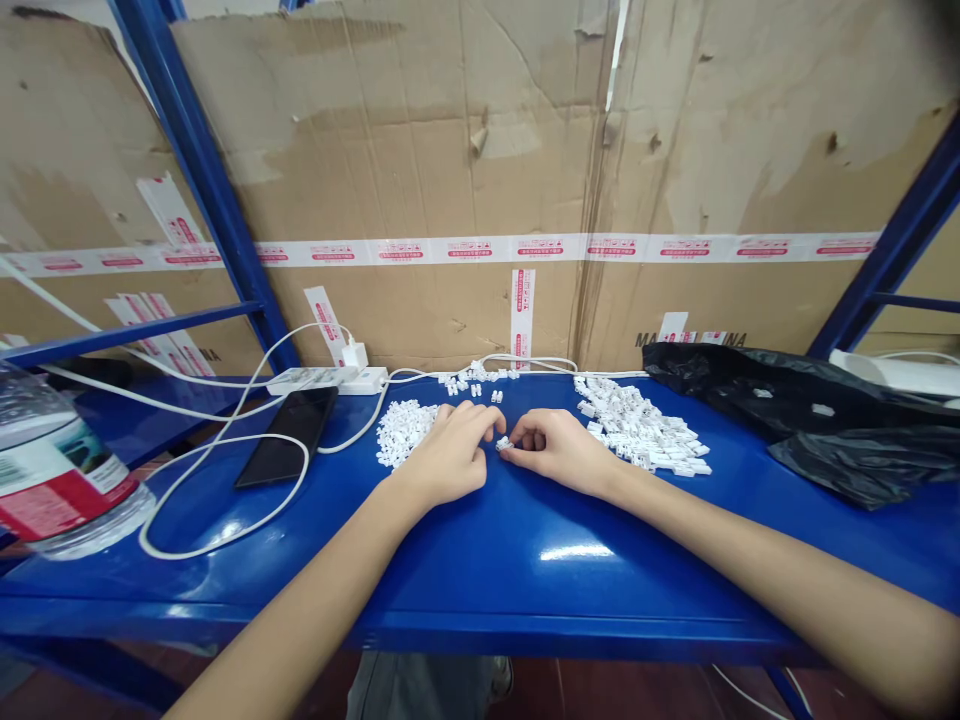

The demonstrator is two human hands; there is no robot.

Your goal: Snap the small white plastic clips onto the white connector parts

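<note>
My right hand [559, 450] pinches a small white plastic piece [504, 443] between thumb and fingertips, just above the blue tabletop. Close by on the left is my left hand [450, 450], its fingers bent toward that piece, with nothing visible in its grasp. Beside and partly behind the left hand lies a heap of tiny white pieces [405, 430]. To the right of my right hand spreads a larger pile of longer white plastic pieces [645, 425]. Beyond both hands, several white pieces [476, 378] sit in a loose group near the back edge.
A black phone [289, 435], a white power strip [322, 380] and looping white cables are on the left. A labelled water bottle [64, 470] stands at the far left. Black plastic bagging [847, 455] lies on the right. Cardboard [450, 150] walls the back between blue posts.
</note>
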